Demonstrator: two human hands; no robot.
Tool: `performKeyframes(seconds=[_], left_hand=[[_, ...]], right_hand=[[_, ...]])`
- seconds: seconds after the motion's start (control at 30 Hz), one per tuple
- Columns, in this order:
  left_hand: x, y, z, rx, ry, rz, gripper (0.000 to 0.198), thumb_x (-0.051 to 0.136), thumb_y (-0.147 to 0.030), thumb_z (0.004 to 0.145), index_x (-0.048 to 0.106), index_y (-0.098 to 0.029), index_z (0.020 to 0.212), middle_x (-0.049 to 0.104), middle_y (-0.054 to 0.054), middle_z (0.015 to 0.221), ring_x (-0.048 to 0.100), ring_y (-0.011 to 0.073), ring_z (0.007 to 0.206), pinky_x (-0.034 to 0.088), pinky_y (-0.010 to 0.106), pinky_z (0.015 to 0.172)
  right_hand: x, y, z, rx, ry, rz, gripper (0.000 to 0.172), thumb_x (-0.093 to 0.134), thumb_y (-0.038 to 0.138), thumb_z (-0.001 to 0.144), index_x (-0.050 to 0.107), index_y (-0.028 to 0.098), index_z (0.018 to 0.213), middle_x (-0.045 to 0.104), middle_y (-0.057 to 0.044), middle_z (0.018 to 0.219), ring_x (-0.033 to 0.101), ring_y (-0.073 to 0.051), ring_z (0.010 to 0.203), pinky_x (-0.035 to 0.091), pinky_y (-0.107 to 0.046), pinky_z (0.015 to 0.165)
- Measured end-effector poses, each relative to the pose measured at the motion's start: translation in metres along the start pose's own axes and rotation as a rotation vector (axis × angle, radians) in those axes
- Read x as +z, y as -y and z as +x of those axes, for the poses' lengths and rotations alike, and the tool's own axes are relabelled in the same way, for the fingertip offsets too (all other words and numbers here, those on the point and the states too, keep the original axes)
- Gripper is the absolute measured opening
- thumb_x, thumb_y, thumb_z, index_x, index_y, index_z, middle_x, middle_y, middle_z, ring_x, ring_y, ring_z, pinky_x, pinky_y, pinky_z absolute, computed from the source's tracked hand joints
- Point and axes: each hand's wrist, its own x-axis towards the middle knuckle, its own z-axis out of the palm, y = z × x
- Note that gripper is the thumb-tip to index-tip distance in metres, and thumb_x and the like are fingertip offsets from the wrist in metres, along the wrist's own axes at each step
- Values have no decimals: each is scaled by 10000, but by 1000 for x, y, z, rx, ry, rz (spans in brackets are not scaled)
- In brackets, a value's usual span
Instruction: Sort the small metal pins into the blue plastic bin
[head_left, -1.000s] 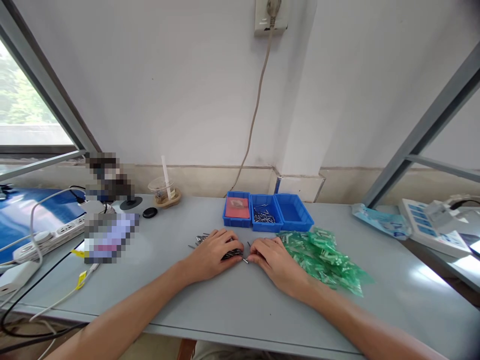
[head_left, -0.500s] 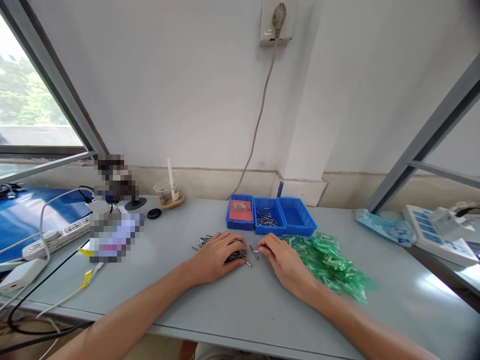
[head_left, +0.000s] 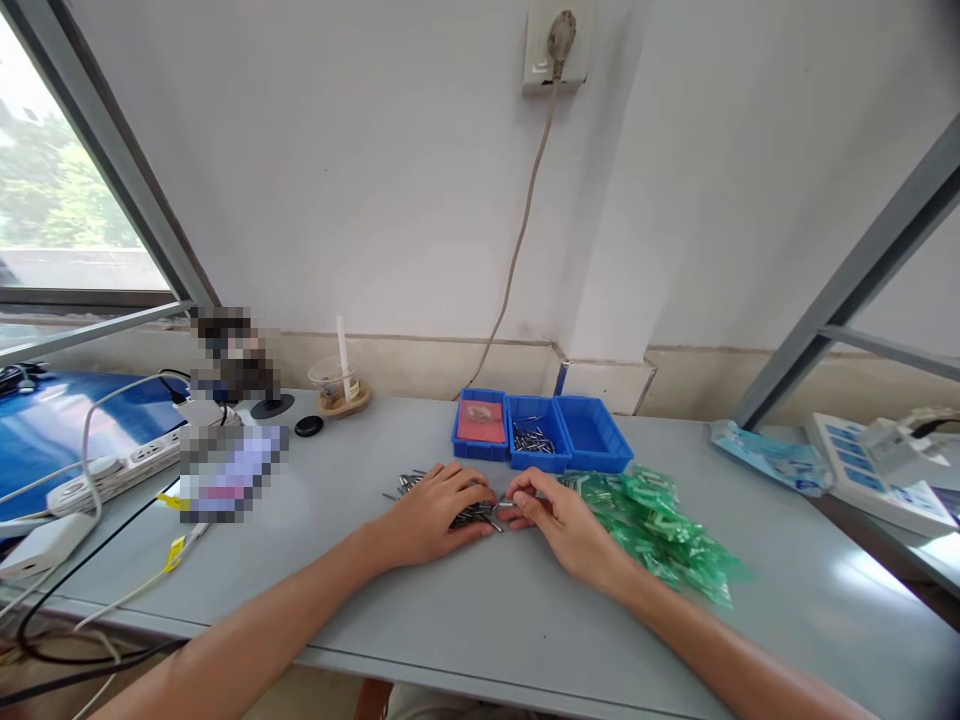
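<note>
My left hand [head_left: 439, 515] lies palm down over a pile of small metal pins [head_left: 409, 483], its fingers slightly curved and its thumb apart. Some pins stick out between thumb and fingers and beyond the far side of the hand; the palm hides the rest. Just right of the pile, my right hand [head_left: 555, 525] is closed at the fingertips around a slim metal pin [head_left: 507, 504], whose end shows. The middle blue bin [head_left: 541, 461] beyond the hands holds several similar pins [head_left: 532, 439].
A blue bin with a red packet [head_left: 481, 421] stands left of the middle one, and another blue bin [head_left: 596, 430] stands right. Green plastic bags [head_left: 667, 530] lie beside my right forearm. At left are a cup [head_left: 330, 378], a black disc [head_left: 308, 426], cables and a power strip [head_left: 142, 455].
My right hand has shifted slightly left, and its fingers have closed over the loose pins that lay between the hands. The left hand stays on the pile.
</note>
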Motion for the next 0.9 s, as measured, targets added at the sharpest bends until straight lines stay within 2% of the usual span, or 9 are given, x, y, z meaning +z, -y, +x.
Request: performKeyframes(seconds=[0.27,0.43,0.57,0.63,0.77,0.9], left_hand=[[-2,-2,0,-8,3,-3,303,601,-427,1067,635,-295,1338,631,72,1304,572,268,1161,450,408,999],[-2,-2,0,-9,-11,-8,271,604,-434,1064,663,-300,1292,633,63,1267,586,251,1145,455,395,1009],[-2,-2,0,-22,-22,-20,237,620,-422,1057,662,-257,1222,626,72,1274,596,241,1123,458,390,1011],[-1,-1,1,-21,-21,-22,209,617,-396,1061,659,-253,1207,632,70,1270,594,241,1126,457,388,1012],[0,0,1,-17,-29,-15,182,602,-381,1069,663,-247,1176,652,66,1168,594,240,1085,468,376,968],[2,1,0,-27,-33,-11,172,602,-386,1069,659,-239,1138,652,56,1099,596,236,1042,463,369,932]], right_hand=[[2,-2,1,23,33,174,329,586,583,1025,607,255,1039,725,-48,1079,770,-264,1031,603,-472,1007],[-2,-7,5,12,-105,129,368,558,614,1023,607,249,1020,714,-49,1036,767,-244,914,627,-431,902],[-7,-7,6,-50,-220,3,378,500,574,1056,658,232,1093,703,-30,836,721,-223,800,596,-378,804],[-10,-6,6,-75,-249,-50,378,484,543,1065,680,226,1131,685,-28,800,699,-220,787,582,-367,788],[-12,-5,5,-96,-272,-109,344,486,493,1065,692,237,1163,679,-38,865,676,-210,792,577,-357,785],[-12,-5,4,-101,-298,-132,308,500,475,1056,682,249,1161,684,-62,1038,657,-199,810,579,-351,782]])
